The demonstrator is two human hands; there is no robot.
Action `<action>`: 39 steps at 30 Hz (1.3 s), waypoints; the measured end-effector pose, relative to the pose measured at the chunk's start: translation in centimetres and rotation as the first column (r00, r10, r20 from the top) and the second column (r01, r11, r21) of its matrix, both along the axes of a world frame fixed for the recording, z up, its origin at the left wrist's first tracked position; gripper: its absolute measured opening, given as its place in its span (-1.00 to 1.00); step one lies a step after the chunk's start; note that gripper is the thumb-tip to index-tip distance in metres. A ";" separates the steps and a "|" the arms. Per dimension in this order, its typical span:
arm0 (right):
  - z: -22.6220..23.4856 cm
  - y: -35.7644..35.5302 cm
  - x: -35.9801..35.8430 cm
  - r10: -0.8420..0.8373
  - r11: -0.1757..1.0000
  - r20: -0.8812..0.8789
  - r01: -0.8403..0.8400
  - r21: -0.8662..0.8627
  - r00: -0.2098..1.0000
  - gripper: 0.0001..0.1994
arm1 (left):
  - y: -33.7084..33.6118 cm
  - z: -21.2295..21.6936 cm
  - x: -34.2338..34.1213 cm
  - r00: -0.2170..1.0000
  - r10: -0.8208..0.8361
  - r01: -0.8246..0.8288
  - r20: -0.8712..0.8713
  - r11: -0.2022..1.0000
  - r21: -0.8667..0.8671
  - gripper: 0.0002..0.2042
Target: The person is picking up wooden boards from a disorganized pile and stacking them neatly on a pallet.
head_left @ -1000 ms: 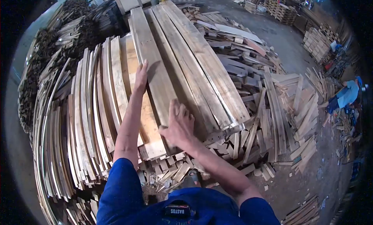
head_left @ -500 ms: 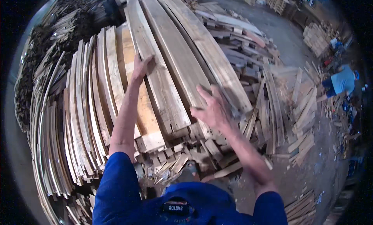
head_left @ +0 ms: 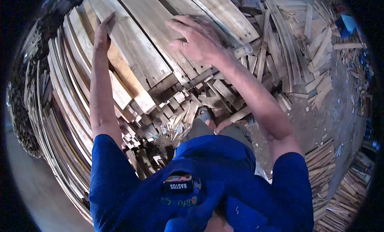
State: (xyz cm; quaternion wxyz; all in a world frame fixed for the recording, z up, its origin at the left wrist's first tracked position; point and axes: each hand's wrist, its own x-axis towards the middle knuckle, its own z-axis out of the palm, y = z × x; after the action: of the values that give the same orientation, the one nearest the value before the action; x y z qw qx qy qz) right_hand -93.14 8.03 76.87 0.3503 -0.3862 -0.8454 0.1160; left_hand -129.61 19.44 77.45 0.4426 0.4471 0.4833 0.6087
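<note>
At the left edge of a long, rough wooden plank my left hand is closed, some fingers hidden behind the edge. My right hand is open, fingers apart, over the neighbouring plank; whether it touches the wood I cannot tell. Past that hand, farther right, lies another broad plank. These boards lie side by side on top of a stack. Left of the gripped plank shows a yellowish board with pale ends.
Many narrow slats stand stacked along the left. Loose offcuts lie under the plank ends near my feet. A heap of scrap wood spreads on the right, with more piled strips at the lower right. Blue clothing shows at the far right.
The view has tipped downward, so my feet and more of my shirt show. My left hand stays at the plank's edge; my right hand now lies farther over the neighbouring plank.
</note>
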 end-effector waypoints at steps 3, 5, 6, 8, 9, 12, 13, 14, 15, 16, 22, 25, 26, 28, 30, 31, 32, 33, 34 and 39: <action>0.6 -1.0 1.2 -0.020 0.996 -0.042 0.016 -0.085 0.999 -0.50 | 1.1 -1.1 0.2 0.999 -0.023 0.018 -0.034 0.992 -0.122 -0.56; 0.8 -2.9 1.9 -0.099 0.994 -0.191 0.089 -0.063 0.977 -0.54 | 0.5 -2.1 -1.3 0.856 -0.092 0.037 -0.508 0.992 -0.119 -0.59; 0.8 -5.6 1.2 -0.115 0.993 -0.326 0.108 -0.039 0.938 -0.56 | -1.0 -1.6 -3.8 0.870 -0.071 0.018 -0.489 0.994 -0.111 -0.57; 0.7 -10.6 3.5 -0.225 0.953 -0.501 0.081 -0.292 0.836 -0.64 | -1.0 -2.5 -4.0 0.909 -0.101 0.057 -0.405 0.991 -0.120 -0.53; -0.2 -13.1 4.9 -0.250 0.890 -0.585 -0.054 -0.452 0.771 -0.68 | -1.1 -2.5 -4.1 0.922 -0.104 0.062 -0.373 0.991 -0.123 -0.50; -6.8 -19.6 11.3 -0.356 0.810 -0.251 0.163 -0.563 0.900 -0.71 | -0.2 -2.8 -2.5 0.945 -0.076 0.034 -0.317 0.990 -0.139 -0.41; -9.8 -22.5 14.1 -0.377 0.689 -0.141 0.176 -0.703 0.915 -0.67 | -0.1 -2.7 -2.4 0.950 -0.047 0.003 -0.308 0.990 -0.142 -0.38; -14.1 -25.4 16.9 -0.447 0.568 0.042 0.320 -0.758 0.893 -0.64 | 0.0 -2.5 -2.4 0.952 -0.010 -0.035 -0.305 0.989 -0.141 -0.34; -16.0 -28.1 20.0 -0.436 0.320 0.255 0.414 -0.852 0.863 -0.64 | 0.1 -2.5 -3.3 0.953 -0.017 -0.025 -0.301 0.990 -0.136 -0.34; -19.2 -32.1 23.0 -0.607 0.291 0.117 0.357 -0.888 0.786 -0.61 | 0.4 -2.3 -3.7 0.948 0.005 -0.048 -0.319 0.991 -0.125 -0.42; -31.0 -53.5 41.6 -0.325 0.516 0.609 0.676 -0.527 0.723 -0.68 | -3.2 2.9 2.8 0.783 0.255 -0.324 -0.568 0.946 -0.022 -0.44; -34.8 -58.8 48.8 -0.503 -0.018 0.532 0.607 -0.794 0.681 -0.72 | -7.8 5.3 9.6 0.797 0.315 -0.266 -0.516 0.949 0.168 -0.44; -35.9 -58.8 48.8 -0.523 -0.015 0.513 0.595 -0.804 0.680 -0.72 | -11.8 6.5 17.9 0.801 0.318 -0.211 -0.506 0.943 0.259 -0.44; -36.6 -56.6 48.4 -0.987 -0.155 0.162 -0.316 -0.936 0.003 -0.74 | -19.6 9.5 27.1 0.792 0.354 -0.116 -0.497 0.887 0.447 -0.43; -37.4 -58.4 48.0 -0.928 0.247 -0.023 -0.567 -0.786 -0.373 -0.74 | -22.0 7.4 30.2 0.659 0.278 -0.061 -0.699 0.946 0.319 -0.43; -32.9 -50.0 47.9 -0.950 -0.233 0.238 0.047 -0.971 0.203 -0.67 | -24.1 3.8 32.6 0.743 -0.042 0.210 -0.668 0.962 0.173 -0.44; -33.5 -48.1 48.6 -0.922 -0.154 0.175 0.087 -0.984 0.345 -0.63 | -27.2 0.1 35.4 0.516 -0.021 0.181 -0.856 0.980 0.085 -0.41; -32.6 -49.5 51.2 -0.892 -0.108 0.162 0.149 -0.983 0.422 -0.60 | -28.3 -0.4 41.5 0.461 -0.565 0.536 -0.684 0.792 -0.292 -0.40; -31.9 -48.3 52.3 -0.910 -0.051 0.106 0.145 -0.988 0.401 -0.59 | -30.3 -4.3 43.8 0.523 -0.668 0.377 -0.529 0.738 -0.559 -0.35; -31.1 -52.7 59.5 -0.954 0.300 -0.299 -0.039 -0.953 -0.009 -0.62 | -36.7 -21.9 42.7 0.313 -0.888 0.029 -0.336 0.363 -0.931 -0.53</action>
State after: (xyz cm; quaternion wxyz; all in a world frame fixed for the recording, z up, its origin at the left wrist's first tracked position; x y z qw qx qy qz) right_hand -33.68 -44.67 45.80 0.5692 -0.6443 -0.0616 0.5070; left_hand -86.94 -17.29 55.52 0.4763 0.5570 0.6585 -0.1715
